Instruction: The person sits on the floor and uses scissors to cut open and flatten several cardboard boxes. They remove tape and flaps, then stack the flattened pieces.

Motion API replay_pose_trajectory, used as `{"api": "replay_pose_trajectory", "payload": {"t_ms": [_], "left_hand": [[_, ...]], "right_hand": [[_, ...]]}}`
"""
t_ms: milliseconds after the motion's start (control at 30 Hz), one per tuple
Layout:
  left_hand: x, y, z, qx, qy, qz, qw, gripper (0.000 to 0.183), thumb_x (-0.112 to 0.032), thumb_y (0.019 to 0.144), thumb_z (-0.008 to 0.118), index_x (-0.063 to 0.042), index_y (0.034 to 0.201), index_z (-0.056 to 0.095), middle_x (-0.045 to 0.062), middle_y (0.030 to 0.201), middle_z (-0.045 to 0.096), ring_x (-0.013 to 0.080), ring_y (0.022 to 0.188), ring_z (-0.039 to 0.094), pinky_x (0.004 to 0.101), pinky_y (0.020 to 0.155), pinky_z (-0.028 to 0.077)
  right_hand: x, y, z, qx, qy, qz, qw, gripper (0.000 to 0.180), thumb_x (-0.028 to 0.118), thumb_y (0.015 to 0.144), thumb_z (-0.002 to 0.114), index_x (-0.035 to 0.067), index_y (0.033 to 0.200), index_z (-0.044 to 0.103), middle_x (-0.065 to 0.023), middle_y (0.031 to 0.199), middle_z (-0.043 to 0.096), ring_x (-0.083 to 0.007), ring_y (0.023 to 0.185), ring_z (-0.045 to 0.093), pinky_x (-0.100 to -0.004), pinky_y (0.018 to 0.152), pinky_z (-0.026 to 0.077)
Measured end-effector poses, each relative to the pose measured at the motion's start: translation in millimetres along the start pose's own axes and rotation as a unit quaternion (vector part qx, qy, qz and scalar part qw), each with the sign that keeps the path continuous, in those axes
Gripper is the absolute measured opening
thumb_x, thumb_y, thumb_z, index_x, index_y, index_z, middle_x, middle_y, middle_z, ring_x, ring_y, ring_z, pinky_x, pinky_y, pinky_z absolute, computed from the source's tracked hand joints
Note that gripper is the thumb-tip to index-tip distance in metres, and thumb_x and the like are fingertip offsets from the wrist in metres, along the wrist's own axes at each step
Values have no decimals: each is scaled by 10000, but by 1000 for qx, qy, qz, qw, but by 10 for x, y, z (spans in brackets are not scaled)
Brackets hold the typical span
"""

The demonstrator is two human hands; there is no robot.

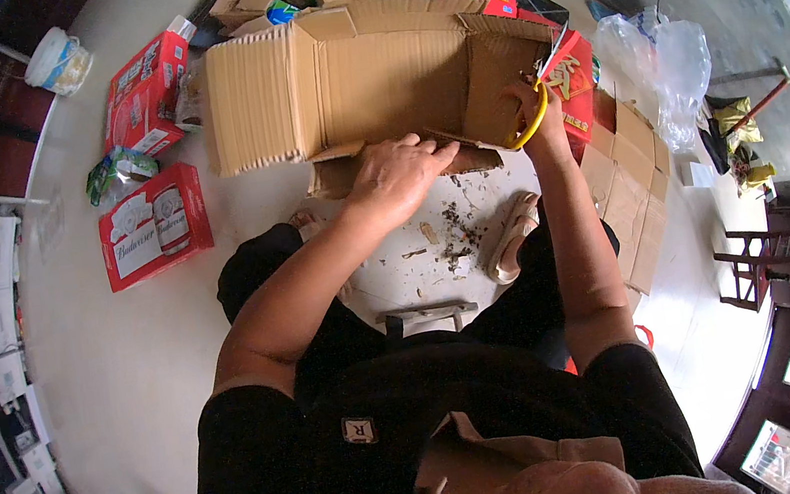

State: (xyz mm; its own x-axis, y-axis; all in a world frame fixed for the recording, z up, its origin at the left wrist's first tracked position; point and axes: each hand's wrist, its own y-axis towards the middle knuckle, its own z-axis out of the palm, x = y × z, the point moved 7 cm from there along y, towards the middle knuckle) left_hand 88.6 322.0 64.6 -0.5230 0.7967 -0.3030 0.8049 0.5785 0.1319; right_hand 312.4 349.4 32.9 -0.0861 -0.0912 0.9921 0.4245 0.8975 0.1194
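A brown corrugated cardboard box (394,80) stands opened out in front of me, its inner side showing and its cut edges ragged. My left hand (403,170) grips the box's near edge from above, above a flap that hangs below it. At the box's right end, my right hand (542,109) holds scissors with yellow handles (536,122). Their metal blades (556,57) point up and to the right, beside the box's right panel. Part of the right hand's fingers is hidden behind the handles and the cardboard.
Red cartons (153,224) lie on the left floor, near a white bucket (59,63). Flattened cardboard (633,191) and a red box (575,96) lie at the right, with clear plastic bags (682,78) beyond. Dark debris (458,234) is scattered between my feet.
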Motion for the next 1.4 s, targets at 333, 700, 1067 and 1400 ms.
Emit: {"api": "replay_pose_trajectory", "payload": {"t_ms": [333,700,1067,1400], "left_hand": [[63,-245,-89,-89,-11,11,996,556,18,781,522,-223,1280,571,93,1120,597,269,1010,547,391,884,452],[292,-210,64,-25,4,-3,1000,466,29,772,516,-182,1169,638,81,1002,584,283,996,531,396,861,453],[184,-145,269,84,-130,-23,988,213,-98,813,576,-25,1007,629,214,1102,604,381,1021,571,458,858,466],[-46,-6,647,182,-579,-121,786,473,-306,809,726,48,1092,591,142,1029,656,176,931,604,347,814,492]], "right_hand": [[-386,-18,-218,60,-83,-45,994,82,58,821,599,17,891,615,-55,798,623,-124,667,595,-266,552,449],[619,-487,283,103,-75,-26,992,409,148,785,750,54,1122,538,-89,939,610,-197,860,580,-327,823,478],[691,-598,602,250,-338,-199,885,397,24,764,653,37,1149,557,-191,931,630,-328,875,636,-375,756,502],[458,-567,737,307,-266,-76,910,405,7,788,659,4,1177,545,-79,869,623,-132,769,552,-288,703,473]]}}
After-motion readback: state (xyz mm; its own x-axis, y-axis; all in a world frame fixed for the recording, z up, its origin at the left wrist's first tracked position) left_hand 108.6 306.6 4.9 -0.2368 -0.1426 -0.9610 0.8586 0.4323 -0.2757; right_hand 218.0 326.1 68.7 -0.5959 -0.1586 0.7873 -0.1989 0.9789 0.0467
